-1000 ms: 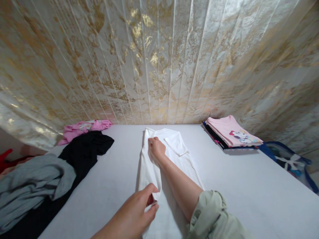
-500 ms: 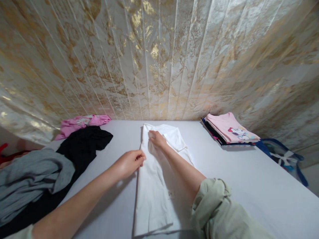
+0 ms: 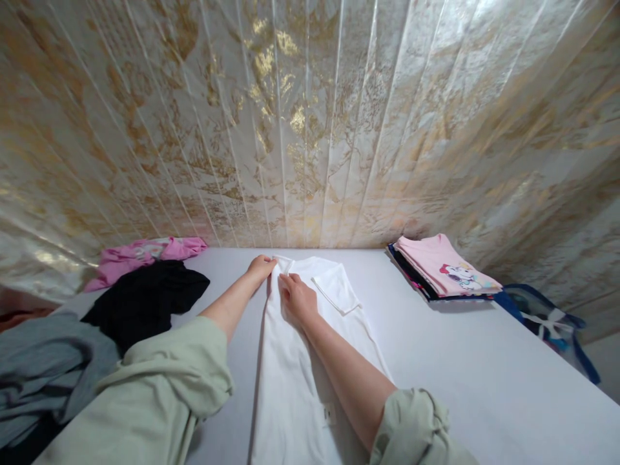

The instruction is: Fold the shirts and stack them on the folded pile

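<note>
A white T-shirt lies lengthwise on the white surface, its left side folded over toward the middle and a sleeve lying flat near the far end. My left hand pinches the shirt's far left corner, thumb and fingers closed on the cloth. On top of the folded part, close by, rests my right hand, its fingers lightly bent and apart, touching the fabric. My right forearm covers part of the shirt's middle. A small label shows beside that forearm.
To the left lie loose clothes: a pink garment, a black one and a grey one. At the right edge stands a folded stack topped by a pink shirt, near a blue-edged clear bag. A patterned curtain hangs behind.
My left hand has moved up along the shirt's left edge to its far corner. My right hand stays on the cloth near the top. The view has tilted up slightly.
</note>
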Demonstrator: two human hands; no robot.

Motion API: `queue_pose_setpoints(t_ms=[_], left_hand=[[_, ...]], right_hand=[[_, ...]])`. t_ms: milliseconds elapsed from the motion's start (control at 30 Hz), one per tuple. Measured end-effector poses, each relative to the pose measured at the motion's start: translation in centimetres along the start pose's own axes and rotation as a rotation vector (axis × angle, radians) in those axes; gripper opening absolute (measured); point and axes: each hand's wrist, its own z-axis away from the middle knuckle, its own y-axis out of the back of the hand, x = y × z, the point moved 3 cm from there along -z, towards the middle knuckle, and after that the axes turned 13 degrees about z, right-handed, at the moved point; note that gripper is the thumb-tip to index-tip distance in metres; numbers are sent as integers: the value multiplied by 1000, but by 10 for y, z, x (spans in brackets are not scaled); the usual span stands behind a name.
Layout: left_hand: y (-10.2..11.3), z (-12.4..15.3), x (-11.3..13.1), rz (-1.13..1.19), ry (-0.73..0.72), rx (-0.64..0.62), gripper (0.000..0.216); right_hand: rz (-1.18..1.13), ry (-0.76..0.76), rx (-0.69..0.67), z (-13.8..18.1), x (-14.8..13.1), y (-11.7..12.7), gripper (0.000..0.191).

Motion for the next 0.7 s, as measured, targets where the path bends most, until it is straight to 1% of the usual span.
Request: queue_pose_setpoints(t_ms=[133, 333, 467, 600, 700], left_hand=[[-7, -17, 0, 58, 20, 9, 36], [-12, -28, -7, 146, 27, -28, 36], [-9, -31, -7, 184, 2, -90, 34], [-2, -31, -4, 213, -34, -175, 39], [2, -31, -4, 216, -62, -194, 27]], right_hand=[[-61, 31, 9, -1, 2, 1, 48], [-218, -62, 26, -5, 9, -5, 39], [-202, -96, 30, -6, 9, -8, 38], [-194, -110, 34, -6, 9, -9, 33], [-219, -112, 58, -7, 11, -10, 31]])
